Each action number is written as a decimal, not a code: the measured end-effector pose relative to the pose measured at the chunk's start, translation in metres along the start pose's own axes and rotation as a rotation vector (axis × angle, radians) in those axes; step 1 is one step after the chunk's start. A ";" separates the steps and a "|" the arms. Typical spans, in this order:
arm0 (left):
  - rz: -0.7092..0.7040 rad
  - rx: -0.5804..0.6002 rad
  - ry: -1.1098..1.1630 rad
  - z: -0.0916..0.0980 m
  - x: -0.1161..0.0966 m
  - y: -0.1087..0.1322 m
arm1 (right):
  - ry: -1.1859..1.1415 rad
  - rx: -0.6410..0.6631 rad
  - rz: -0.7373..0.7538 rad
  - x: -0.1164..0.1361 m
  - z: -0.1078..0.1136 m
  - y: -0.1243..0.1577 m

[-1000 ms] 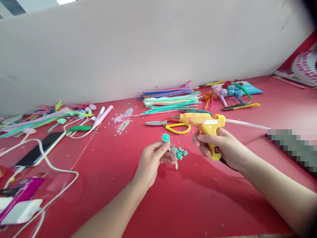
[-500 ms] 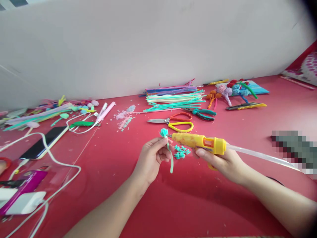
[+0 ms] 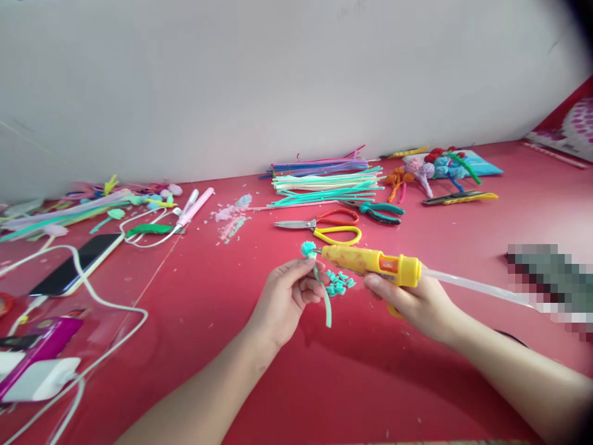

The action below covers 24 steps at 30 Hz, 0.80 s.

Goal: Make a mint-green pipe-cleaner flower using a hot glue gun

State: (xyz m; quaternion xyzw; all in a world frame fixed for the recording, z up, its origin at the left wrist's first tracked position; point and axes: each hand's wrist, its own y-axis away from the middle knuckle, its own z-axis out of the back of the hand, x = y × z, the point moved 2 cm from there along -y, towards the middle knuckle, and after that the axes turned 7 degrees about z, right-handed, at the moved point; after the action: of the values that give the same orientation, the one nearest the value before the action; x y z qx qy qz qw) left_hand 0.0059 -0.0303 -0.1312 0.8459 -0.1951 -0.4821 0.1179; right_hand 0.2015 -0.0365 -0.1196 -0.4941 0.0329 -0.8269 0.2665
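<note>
My left hand pinches a teal pipe-cleaner flower just below its tufted head. Its pale green stem hangs down past my fingers. In my right hand is a yellow hot glue gun, with its nozzle pointing left at the flower head, touching it or very close. A clear glue stick sticks out of the gun's back end. On the table just behind my left fingertips lies a small heap of short teal pieces.
Scissors with red and yellow handles lie beyond the flower, beside teal-handled pliers. Bundled pipe cleaners sit along the wall. Finished-looking pipe-cleaner flowers rest at back right. A phone, white cables and a pink wand occupy the left.
The flower has turned slightly in my left fingers, and its stem's lower end has swung right. The glue gun's nozzle stays at the flower head. The view has shifted a little.
</note>
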 end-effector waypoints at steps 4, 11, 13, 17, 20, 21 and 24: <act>0.003 0.012 0.012 0.000 0.000 0.000 | 0.025 -0.001 -0.007 0.000 0.001 0.000; 0.011 0.017 0.020 -0.001 0.000 -0.001 | 0.042 0.010 -0.011 0.000 0.001 0.001; 0.010 0.019 0.018 0.000 0.001 -0.001 | 0.039 0.002 -0.003 0.001 0.000 0.001; 0.007 0.023 0.020 0.001 0.000 -0.001 | 0.040 -0.009 0.026 0.001 0.001 0.000; 0.008 0.017 0.023 0.000 0.000 -0.001 | 0.050 -0.012 0.037 0.001 0.000 0.000; 0.007 0.017 0.023 0.000 0.000 -0.001 | 0.054 -0.012 0.039 0.000 0.000 -0.001; 0.004 0.022 0.020 -0.002 -0.001 0.000 | 0.067 -0.018 0.043 0.000 0.000 -0.001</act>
State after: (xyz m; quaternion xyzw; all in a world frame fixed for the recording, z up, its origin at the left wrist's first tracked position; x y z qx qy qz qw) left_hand 0.0073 -0.0296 -0.1301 0.8516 -0.2007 -0.4713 0.1115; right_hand 0.2011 -0.0362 -0.1193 -0.4675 0.0598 -0.8368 0.2786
